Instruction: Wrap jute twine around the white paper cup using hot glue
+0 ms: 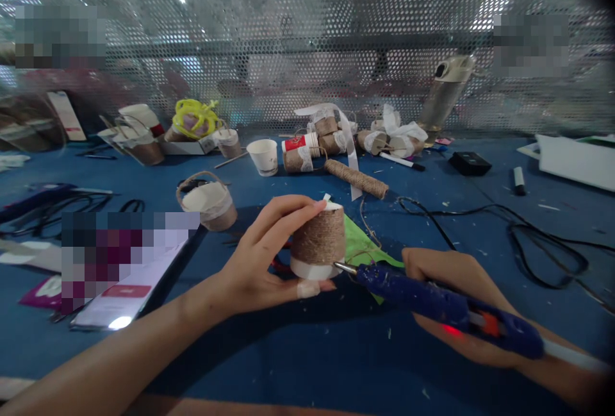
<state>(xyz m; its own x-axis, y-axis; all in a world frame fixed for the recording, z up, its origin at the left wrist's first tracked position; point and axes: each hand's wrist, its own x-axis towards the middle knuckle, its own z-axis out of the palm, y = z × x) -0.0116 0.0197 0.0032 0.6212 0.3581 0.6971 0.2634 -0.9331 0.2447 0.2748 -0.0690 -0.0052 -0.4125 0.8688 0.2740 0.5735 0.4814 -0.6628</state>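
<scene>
Between the thumb and fingers of my left hand (269, 256) is a paper cup (318, 236) wrapped in brown twine, with a white band bare along its lower edge. My right hand (461, 294) grips a blue glue gun (418, 294) with a red light glowing on it. The gun's metal nozzle touches or nearly touches the cup where twine meets white band. A loose strand of twine runs from the cup toward a twine roll (356, 179) behind it. Bright green material (365, 243) lies under and beside the cup.
A finished-looking twine cup with handle (209, 204) stands left, near a phone (139, 275). Behind are a white paper cup (264, 157), several wrapped cups and a bottle (444, 92) against a perforated metal screen (288, 38). Black cable (523, 262) loops across the right side.
</scene>
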